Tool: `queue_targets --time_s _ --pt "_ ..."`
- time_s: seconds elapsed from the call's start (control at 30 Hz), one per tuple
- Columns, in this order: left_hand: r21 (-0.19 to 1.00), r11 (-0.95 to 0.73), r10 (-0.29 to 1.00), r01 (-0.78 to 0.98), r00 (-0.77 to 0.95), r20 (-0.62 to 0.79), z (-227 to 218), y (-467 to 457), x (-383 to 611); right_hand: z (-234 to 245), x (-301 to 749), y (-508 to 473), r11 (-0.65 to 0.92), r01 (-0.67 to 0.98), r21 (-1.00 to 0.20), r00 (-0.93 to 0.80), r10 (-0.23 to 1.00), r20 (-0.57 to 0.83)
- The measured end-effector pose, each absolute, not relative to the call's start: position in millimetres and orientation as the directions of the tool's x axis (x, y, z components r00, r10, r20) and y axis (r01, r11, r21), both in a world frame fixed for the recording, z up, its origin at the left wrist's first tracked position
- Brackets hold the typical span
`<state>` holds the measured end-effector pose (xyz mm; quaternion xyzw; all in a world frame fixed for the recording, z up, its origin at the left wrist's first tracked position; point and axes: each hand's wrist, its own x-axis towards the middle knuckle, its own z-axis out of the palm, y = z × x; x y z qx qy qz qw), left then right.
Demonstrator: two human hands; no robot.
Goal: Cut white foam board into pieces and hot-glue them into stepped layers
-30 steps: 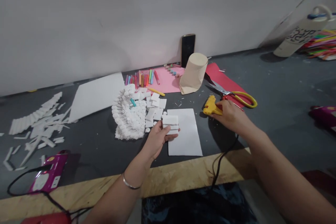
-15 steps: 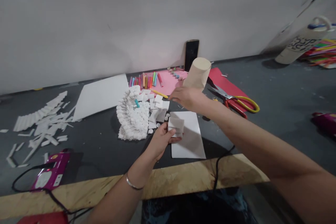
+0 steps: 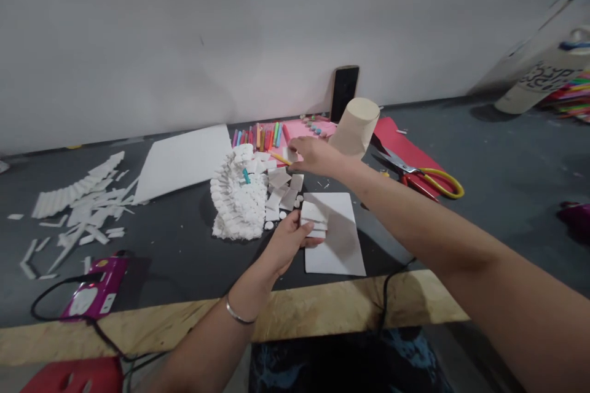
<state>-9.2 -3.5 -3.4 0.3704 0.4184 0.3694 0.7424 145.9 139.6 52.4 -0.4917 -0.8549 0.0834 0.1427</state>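
My left hand (image 3: 288, 239) is closed on several white squares (image 3: 314, 215), fanned in a small stack with the thumb on top. They are held above a white sheet (image 3: 338, 245) at the table's front. Farther back, my right hand (image 3: 313, 155) pinches a pale square piece (image 3: 289, 155) between thumb and fingers, over the pink sheet's edge. Loose white squares (image 3: 275, 196) and small white discs lie between my hands and a bumpy white craft piece (image 3: 239, 202), which has a teal bit (image 3: 246, 176) on it.
Scissors (image 3: 410, 172) lie on red paper (image 3: 391, 132) at right. Beyond my right hand stand a beige paper cylinder (image 3: 357, 126) and a phone (image 3: 345, 92). Colourful sticks (image 3: 262, 135) lie behind the craft piece. White strips (image 3: 92, 215) and a corded magenta device (image 3: 94, 288) are left.
My right hand has shifted slightly left in relation to the cylinder, and a pale square now shows between its fingers. My left hand keeps its stack over the white sheet.
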Motion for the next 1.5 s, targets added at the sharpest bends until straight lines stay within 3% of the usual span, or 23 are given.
queue_targets --time_s 0.07,0.17,0.33,0.53,0.7,1.1,1.5 --pt "0.857 0.458 0.855 -0.236 0.379 -0.353 -2.8 -3.4 -8.9 58.5 164.8 117.4 0.395 0.775 -0.493 -0.325 0.919 0.224" --pt "0.859 0.457 0.854 -0.230 0.383 -0.351 -1.7 -3.3 -8.4 54.3 191.4 78.7 0.305 0.623 -0.720 -0.244 0.951 0.192" --pt "0.861 0.453 0.857 -0.233 0.382 -0.347 -1.9 -2.1 -6.8 26.3 208.5 29.1 0.085 0.474 -0.876 -0.143 0.990 0.019" --pt "0.865 0.450 0.857 -0.222 0.379 -0.348 -0.8 -0.7 -6.9 9.3 208.9 16.9 0.087 0.403 -0.911 -0.140 0.990 0.032" --pt "0.868 0.459 0.850 -0.190 0.379 -0.367 -0.4 -0.7 -7.7 9.2 209.2 16.1 -0.022 0.262 -0.965 -0.097 0.994 -0.049" --pt "0.876 0.459 0.831 -0.147 0.418 -0.366 -4.3 0.2 -8.4 2.9 197.9 15.2 -0.121 0.210 -0.970 0.017 0.993 -0.120" --pt "0.877 0.462 0.830 -0.133 0.414 -0.375 -1.2 -0.6 -6.5 -3.5 194.3 15.4 -0.123 0.175 -0.977 0.016 0.992 -0.122"
